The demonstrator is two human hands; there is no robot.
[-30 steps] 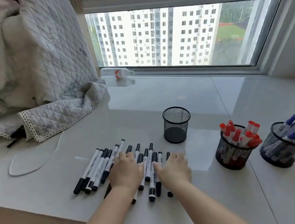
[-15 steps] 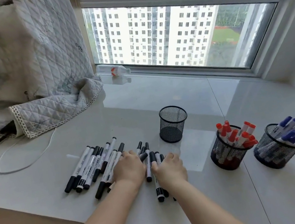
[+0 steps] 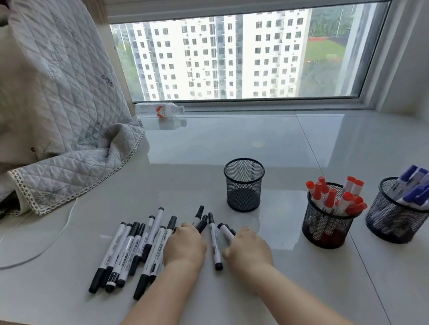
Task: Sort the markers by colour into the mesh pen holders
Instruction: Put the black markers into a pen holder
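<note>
1. Black markers (image 3: 137, 250) lie flat on the desk (image 3: 232, 142), lower centre of the frame. Compared with a second ago the row is no longer evenly spread: it is raked into a tighter, overlapping cluster at left, and a few markers sit apart between the hands.
2. Left hand (image 3: 184, 249): palm down on the right edge of the cluster, fingers curled over several markers; gathering them, not lifted.
3. Right hand (image 3: 247, 247): curled, fingertips at two markers just right of centre. Whether it has actually closed on one, cannot tell.
4. One single marker (image 3: 214, 244) lies loose between the hands, touched by neither as far as visible.
5. Empty mesh holder (image 3: 245, 184) stands upright just beyond the hands, centre frame.
6. Red holder (image 3: 329, 220) and blue holder (image 3: 399, 211), lower right, are both full.
7. Judgement: red and blue are sorted; the bunching suggests the black lot will go into the empty holder as a handful. Nothing black is in it yet.
</note>
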